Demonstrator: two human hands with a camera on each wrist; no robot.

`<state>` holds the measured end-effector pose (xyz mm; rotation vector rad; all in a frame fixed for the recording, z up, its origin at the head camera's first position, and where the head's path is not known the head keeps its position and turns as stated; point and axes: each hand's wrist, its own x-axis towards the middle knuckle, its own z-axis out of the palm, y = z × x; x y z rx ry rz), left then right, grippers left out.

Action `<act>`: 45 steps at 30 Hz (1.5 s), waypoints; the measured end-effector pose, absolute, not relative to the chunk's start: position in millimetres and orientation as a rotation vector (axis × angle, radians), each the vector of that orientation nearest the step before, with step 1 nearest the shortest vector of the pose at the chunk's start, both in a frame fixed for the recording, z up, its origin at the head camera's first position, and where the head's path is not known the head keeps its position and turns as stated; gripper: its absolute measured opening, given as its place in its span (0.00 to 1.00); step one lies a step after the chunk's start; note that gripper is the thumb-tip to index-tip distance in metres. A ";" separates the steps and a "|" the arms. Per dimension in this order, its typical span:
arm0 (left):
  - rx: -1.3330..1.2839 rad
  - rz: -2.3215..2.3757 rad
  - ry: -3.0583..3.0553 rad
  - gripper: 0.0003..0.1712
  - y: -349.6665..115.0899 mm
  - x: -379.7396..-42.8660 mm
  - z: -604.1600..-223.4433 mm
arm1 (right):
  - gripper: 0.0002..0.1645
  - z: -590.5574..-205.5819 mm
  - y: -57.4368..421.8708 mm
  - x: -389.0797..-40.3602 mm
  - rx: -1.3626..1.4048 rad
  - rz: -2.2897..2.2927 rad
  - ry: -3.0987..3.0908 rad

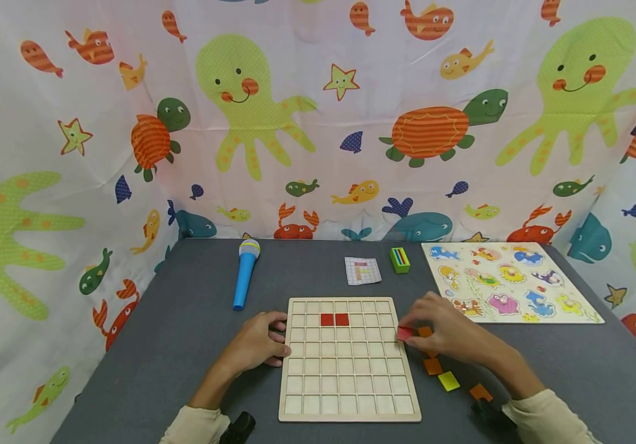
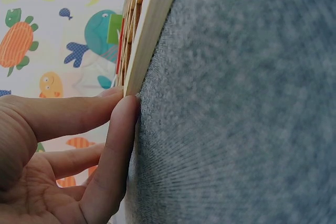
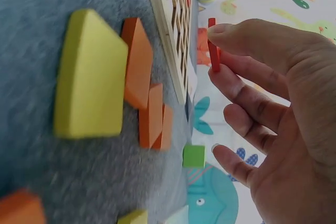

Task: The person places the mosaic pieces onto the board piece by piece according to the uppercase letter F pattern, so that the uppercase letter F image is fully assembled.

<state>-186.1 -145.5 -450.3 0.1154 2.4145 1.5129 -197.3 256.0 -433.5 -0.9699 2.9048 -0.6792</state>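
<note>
A light wooden grid board (image 1: 350, 417) lies on the grey table, with two red square tiles (image 1: 334, 319) side by side in its second row from the back. My left hand (image 1: 259, 341) pinches the board's left edge; the left wrist view shows thumb and finger (image 2: 123, 124) meeting at its wooden side. Beyond the right edge, my right hand (image 1: 442, 327) pinches another red tile (image 3: 213, 45), held on edge between thumb and fingertip. Below that hand lie several orange tiles (image 1: 433, 367) and a yellow tile (image 1: 448, 381), some partly hidden by it.
Behind the board are a small card with a coloured grid (image 1: 363, 271) and a green box (image 1: 400, 261) with coloured strips. A blue toy microphone (image 1: 245, 277) lies at the back left, a sea-animal puzzle board (image 1: 509, 282) at the right. A printed curtain (image 1: 318, 135) surrounds the table.
</note>
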 end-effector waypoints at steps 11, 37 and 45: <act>0.114 1.509 2.416 0.40 -145.8 -186.2 -450.2 | 0.12 -436.6 230.7 -209.8 -0.982 -0.730 2.879; 0.105 1.498 2.422 0.40 -145.1 -185.5 -447.7 | 0.12 -437.1 184.0 -241.0 -1.079 -0.649 2.826; 0.108 1.511 2.407 0.40 -146.5 -185.9 -449.4 | 0.13 -439.7 175.9 -247.0 -1.076 -0.592 2.803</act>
